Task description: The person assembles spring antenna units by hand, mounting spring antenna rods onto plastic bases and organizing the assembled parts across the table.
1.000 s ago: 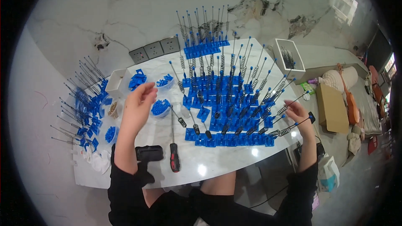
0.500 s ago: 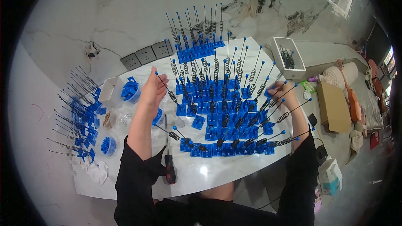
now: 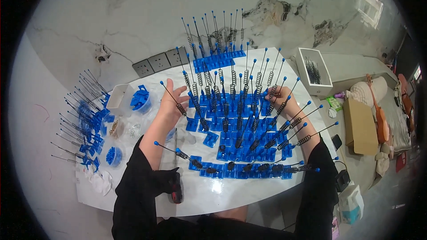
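Note:
On the white table, rows of blue plastic bases point(image 3: 249, 171) stand close together, each carrying a thin black spring rod point(image 3: 234, 78) with a blue ball tip. My left hand point(image 3: 171, 100) is beside the left end of the far rows, fingers spread and holding nothing; one spring rod crosses in front of it. At the right end of the far rows, my right hand point(image 3: 280, 97) has its fingers curled on a blue base, partly hidden by the fingers and rods. A single base point(image 3: 210, 140) lies askew left of the middle rows.
Left of my left arm are a tub of blue parts point(image 3: 140, 99), a white box point(image 3: 119, 98) and a tub of small blue pieces point(image 3: 114, 156). More spring-rod pieces point(image 3: 86, 129) crowd the left edge. A screwdriver point(image 3: 176, 189) lies by my left sleeve. Another white box point(image 3: 315, 71) holds black springs.
My right hand has moved left, from outside the rows to the far rows' right end, with the blue base. My left hand has lowered slightly and its fingers have spread. The view has shifted a little.

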`<action>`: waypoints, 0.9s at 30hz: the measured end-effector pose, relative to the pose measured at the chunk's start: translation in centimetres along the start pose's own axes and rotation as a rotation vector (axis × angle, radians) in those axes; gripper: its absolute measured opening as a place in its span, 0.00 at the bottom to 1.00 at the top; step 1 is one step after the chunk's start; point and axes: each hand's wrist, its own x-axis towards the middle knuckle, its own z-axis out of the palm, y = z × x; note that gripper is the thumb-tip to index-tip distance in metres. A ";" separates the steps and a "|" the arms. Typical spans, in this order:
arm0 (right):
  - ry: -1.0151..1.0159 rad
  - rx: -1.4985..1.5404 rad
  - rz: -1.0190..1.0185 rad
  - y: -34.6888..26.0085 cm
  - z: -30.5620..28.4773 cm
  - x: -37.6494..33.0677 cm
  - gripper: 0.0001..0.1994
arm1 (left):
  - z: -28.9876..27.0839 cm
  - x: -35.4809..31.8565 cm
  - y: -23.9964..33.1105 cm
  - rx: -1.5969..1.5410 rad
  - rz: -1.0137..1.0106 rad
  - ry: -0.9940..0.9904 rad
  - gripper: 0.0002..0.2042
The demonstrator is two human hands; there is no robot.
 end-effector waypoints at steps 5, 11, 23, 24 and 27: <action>-0.026 -0.232 0.036 -1.9 0.4 0.2 0.12 | -1.0 0.2 0.8 -0.129 -0.113 -0.050 0.41; -0.050 -0.193 0.015 0.1 -0.5 0.2 0.13 | -1.5 2.0 0.5 -0.115 -0.201 -0.050 0.37; 0.006 -0.651 -0.164 -1.3 0.6 1.8 0.25 | -1.5 4.2 0.7 0.162 -0.294 -0.104 0.44; 0.005 -0.648 -0.164 -1.3 0.7 2.0 0.25 | -1.1 4.1 0.6 0.132 -0.306 -0.079 0.43; 0.064 -0.649 -0.260 0.3 0.1 3.1 0.26 | -0.9 4.4 0.5 0.071 -0.329 -0.064 0.38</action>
